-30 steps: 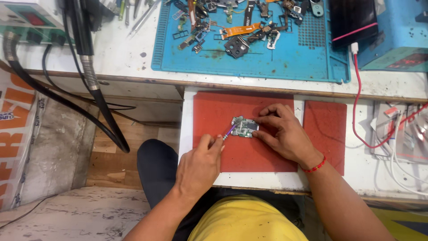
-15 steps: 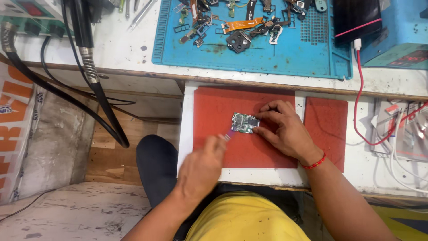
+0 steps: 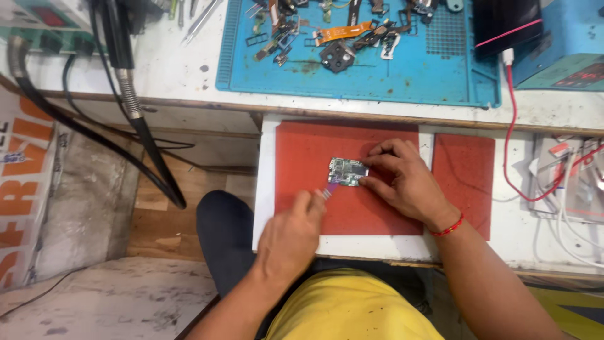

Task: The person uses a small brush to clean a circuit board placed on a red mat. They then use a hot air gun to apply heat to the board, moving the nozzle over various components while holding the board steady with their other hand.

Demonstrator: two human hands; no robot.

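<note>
A small circuit board [image 3: 346,171] lies flat on a large red mat [image 3: 302,157], near the mat's middle and a little toward its far edge. The right hand [image 3: 406,182] rests on the mat just beside the board, its fingers [image 3: 371,162] closed on the board's right edge from above and below, pinning it in place. The left hand [image 3: 288,238] sits nearer the body, at the mat's front edge, its fingers together around a thin purple-tipped tool [image 3: 327,192] whose tip points at the board's lower left corner; whether the tip touches the board cannot be told. A red thread bracelet [image 3: 448,228] circles the right wrist. A smaller red mat [image 3: 465,170] lies just right of the large one on the white pull-out table [image 3: 264,189]. Beyond, on the upper table, a blue work mat [image 3: 402,69] carries loose phone parts and flex cables. A red cable [image 3: 513,126] runs down on the right, and a thick black hose [image 3: 148,145] hangs on the left.
</note>
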